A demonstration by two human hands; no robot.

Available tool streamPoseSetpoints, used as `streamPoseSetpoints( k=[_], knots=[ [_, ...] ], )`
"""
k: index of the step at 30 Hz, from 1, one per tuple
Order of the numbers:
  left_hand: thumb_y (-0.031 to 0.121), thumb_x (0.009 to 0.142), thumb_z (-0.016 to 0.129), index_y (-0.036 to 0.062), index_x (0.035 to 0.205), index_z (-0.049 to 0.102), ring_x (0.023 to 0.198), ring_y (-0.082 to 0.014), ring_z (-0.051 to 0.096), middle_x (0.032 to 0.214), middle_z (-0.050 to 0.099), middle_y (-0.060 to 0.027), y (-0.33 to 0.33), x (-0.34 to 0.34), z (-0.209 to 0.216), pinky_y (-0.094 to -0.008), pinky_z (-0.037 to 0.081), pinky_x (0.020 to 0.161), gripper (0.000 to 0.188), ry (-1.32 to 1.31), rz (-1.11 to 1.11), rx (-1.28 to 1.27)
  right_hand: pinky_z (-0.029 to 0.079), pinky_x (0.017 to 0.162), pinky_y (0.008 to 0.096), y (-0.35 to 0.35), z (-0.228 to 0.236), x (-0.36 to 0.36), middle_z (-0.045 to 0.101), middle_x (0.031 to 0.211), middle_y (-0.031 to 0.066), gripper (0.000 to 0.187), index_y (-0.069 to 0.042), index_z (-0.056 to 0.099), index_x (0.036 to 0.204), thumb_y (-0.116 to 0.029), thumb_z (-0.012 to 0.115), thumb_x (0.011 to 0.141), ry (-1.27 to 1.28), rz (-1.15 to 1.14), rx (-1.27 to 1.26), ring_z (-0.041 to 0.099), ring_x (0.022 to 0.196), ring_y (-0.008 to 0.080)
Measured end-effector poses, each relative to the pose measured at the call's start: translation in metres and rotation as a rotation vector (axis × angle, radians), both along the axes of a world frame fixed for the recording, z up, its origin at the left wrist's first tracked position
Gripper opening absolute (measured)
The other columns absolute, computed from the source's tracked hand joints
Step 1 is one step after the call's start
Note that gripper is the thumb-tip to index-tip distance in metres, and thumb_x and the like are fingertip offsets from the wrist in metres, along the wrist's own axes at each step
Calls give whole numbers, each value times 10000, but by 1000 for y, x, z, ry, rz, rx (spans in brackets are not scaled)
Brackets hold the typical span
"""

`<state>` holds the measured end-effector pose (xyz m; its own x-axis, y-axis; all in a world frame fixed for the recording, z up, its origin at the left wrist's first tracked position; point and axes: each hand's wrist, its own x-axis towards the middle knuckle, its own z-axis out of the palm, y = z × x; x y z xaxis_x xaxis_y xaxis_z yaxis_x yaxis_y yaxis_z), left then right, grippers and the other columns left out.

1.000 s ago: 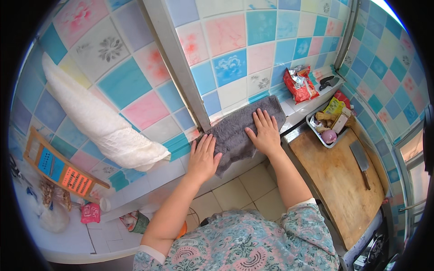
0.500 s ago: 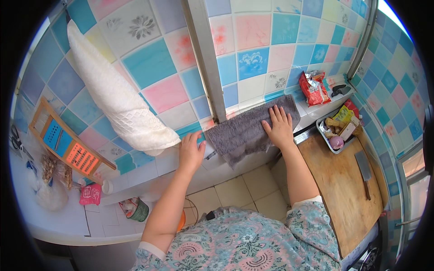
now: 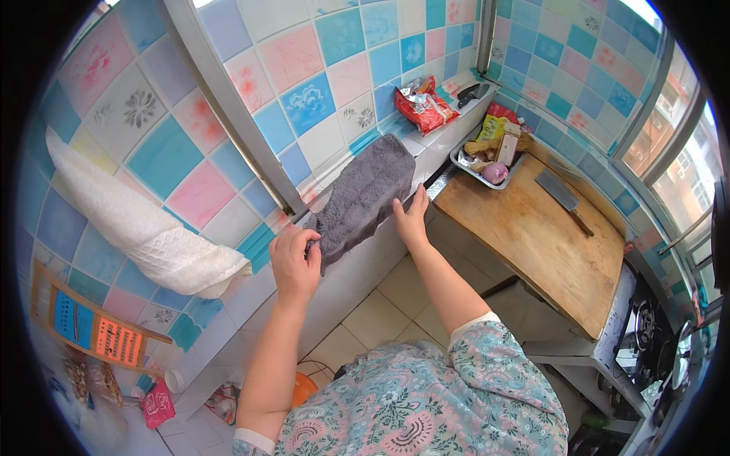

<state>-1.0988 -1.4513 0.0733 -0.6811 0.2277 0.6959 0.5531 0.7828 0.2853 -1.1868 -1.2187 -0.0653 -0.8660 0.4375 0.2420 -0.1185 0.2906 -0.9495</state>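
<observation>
A fluffy grey towel (image 3: 366,190) lies draped over the tiled ledge, its near edge hanging down the front. My left hand (image 3: 295,264) pinches the towel's left corner between thumb and fingers. At the towel's right edge is my right hand (image 3: 411,220), fingers stretched and thumb apart; whether it touches the cloth is hard to tell. To the left, a white waffle-weave towel (image 3: 163,232) hangs against the tiled wall.
Right of me, a cleaver (image 3: 564,199) lies on a wooden board (image 3: 525,243), with a food tray (image 3: 479,181) behind it. A red packet (image 3: 426,110) sits on the ledge. Wooden-framed graters (image 3: 95,323) stand at left. An orange item (image 3: 304,389) is low beside me.
My view has turned to the right. My left hand has moved onto the grey towel's left corner and grips it. My right hand has slid off the towel's top to its right edge.
</observation>
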Motion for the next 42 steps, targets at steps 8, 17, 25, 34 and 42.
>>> streamPoseSetpoints(
  k=[8,17,25,34,42],
  knots=[
    [23,802,605,67,930,536,634,-161,501,749,562,-27,5,75,65,-280,400,623,152,-268,-331,284,367,1013,414,-5,-45,117,342,1386,154,757,-35,208,1416,-287,649,854,-207,289,-760,418,1235,278],
    [121,922,508,37,1080,493,734,-117,503,826,557,-32,2,87,28,-280,437,683,179,-645,-372,407,442,928,396,-2,-41,285,560,1197,74,348,-62,460,1265,-211,483,951,-535,310,-945,556,1091,217],
    [132,895,558,32,1326,394,1086,-214,538,1181,541,-125,46,95,15,-368,442,942,472,-1382,-906,1488,413,950,378,74,57,400,578,1201,78,360,-60,506,1222,-295,461,953,194,-40,-1172,545,1106,223],
    [-14,813,466,-9,1148,506,1056,-232,560,1129,575,-122,157,129,-73,-371,464,912,338,-1877,-759,945,519,794,327,131,65,444,639,1009,90,224,7,575,1075,-94,583,874,62,-247,-959,629,902,189],
    [-30,816,405,-9,1235,456,1043,-240,582,1156,571,-133,302,110,21,-372,479,921,423,-1698,-1052,1067,478,897,329,270,137,474,554,1188,86,455,-32,410,1301,20,490,856,403,-268,-911,556,1069,184]
  ],
)
